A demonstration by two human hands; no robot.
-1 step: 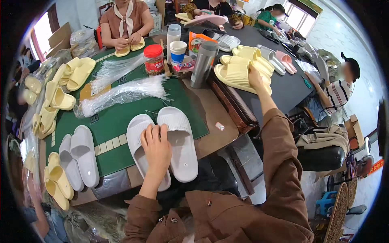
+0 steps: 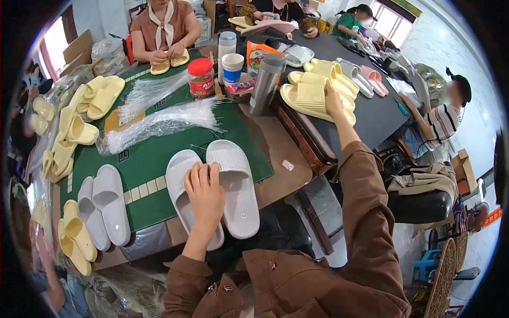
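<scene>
A pair of gray slippers [image 2: 241,204] lies side by side across the near edge of a green mat [image 2: 151,161], in front of the person. The left hand [image 2: 205,196] rests on the left slipper, fingers spread over its strap; its thumb is hidden, so I cannot tell whether it grips. To the right, yellow slippers [image 2: 307,99] sit in a row on a dark table [image 2: 371,119]; the right hand [image 2: 335,105] touches the nearest, its grip unclear because its fingertips are partly hidden. Left of the gray pair lie 2 further pairs, 1 gray [image 2: 112,204] and 1 yellow [image 2: 79,233]. Beyond are clear plastic strands [image 2: 159,127], a red-lidded jar [image 2: 201,82] and a metal flask [image 2: 266,85]. Across the mat, a person in a brown top [image 2: 146,34] handles yellow slippers.
</scene>
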